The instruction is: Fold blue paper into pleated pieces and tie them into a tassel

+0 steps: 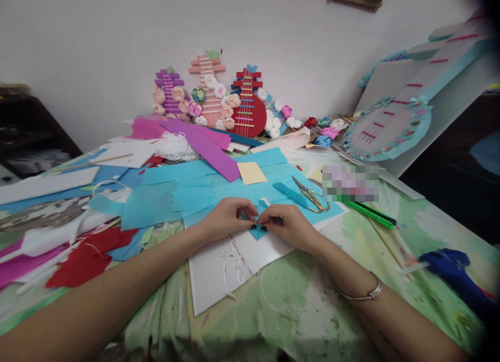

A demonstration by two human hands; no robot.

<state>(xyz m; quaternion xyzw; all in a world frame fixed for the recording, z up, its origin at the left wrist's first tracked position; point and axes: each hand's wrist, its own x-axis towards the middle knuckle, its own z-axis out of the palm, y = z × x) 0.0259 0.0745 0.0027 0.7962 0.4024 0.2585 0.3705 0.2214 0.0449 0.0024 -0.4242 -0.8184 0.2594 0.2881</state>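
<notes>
Both hands meet over a white board in the middle of the table. My left hand pinches the left side of a small folded blue paper piece. The right side of that same piece is between the closed fingertips of my right hand. Its lower point rests on or just above the board. Blue paper sheets spread behind the hands, with a cream square on top. Gold-handled scissors lie beyond my right hand, beside a narrow blue strip.
Red paper and white strips lie at the left. A green cutter and a dark blue tool are at the right. Behind stand paper instruments, including a red one, near white string and a purple strip.
</notes>
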